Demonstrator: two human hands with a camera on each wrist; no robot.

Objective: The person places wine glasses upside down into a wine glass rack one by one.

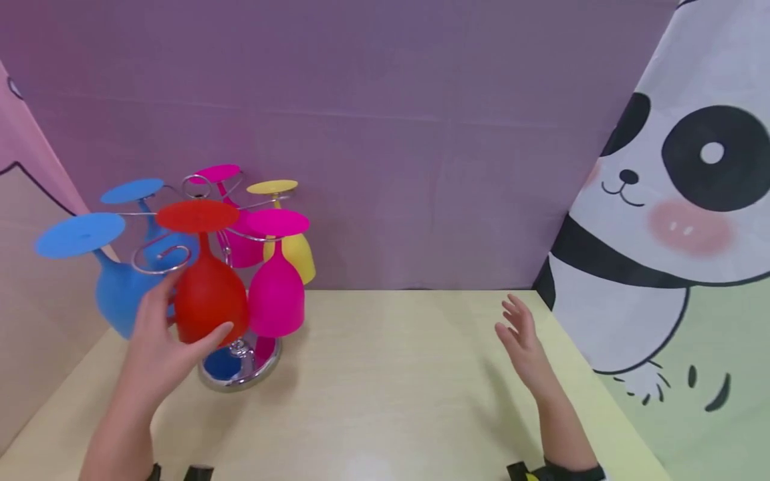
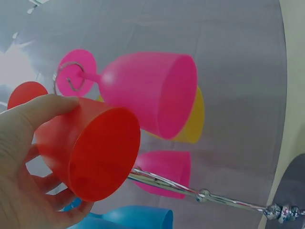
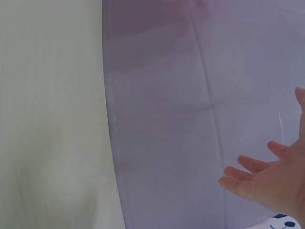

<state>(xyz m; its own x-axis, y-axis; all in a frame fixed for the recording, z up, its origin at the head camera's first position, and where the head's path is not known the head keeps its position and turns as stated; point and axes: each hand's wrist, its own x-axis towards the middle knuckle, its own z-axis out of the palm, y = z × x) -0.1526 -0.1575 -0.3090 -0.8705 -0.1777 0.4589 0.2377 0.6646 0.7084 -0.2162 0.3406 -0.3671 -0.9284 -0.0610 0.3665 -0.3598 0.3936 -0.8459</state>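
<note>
My left hand (image 1: 159, 354) grips the bowl of a red plastic wine glass (image 1: 210, 300), thumb on one side and fingers around the other. The glass is upside down, its foot level with the wire arms of a chrome glass rack (image 1: 231, 386). A curled hook (image 1: 162, 270) of the rack shows just left of its stem. In the left wrist view, the open mouth of the red glass (image 2: 107, 155) faces the camera. My right hand (image 1: 526, 347) is held in the air over the right side of the table, fingers loosely spread, holding nothing.
Around the rack hang two blue glasses (image 1: 117, 294), two pink glasses (image 1: 277, 297) and a yellow glass (image 1: 297, 254), all upside down. The rack stands at the left of a pale table (image 1: 391, 374). Behind is a purple cloth (image 1: 421, 167); a panda-printed cloth (image 1: 631, 254) borders the right.
</note>
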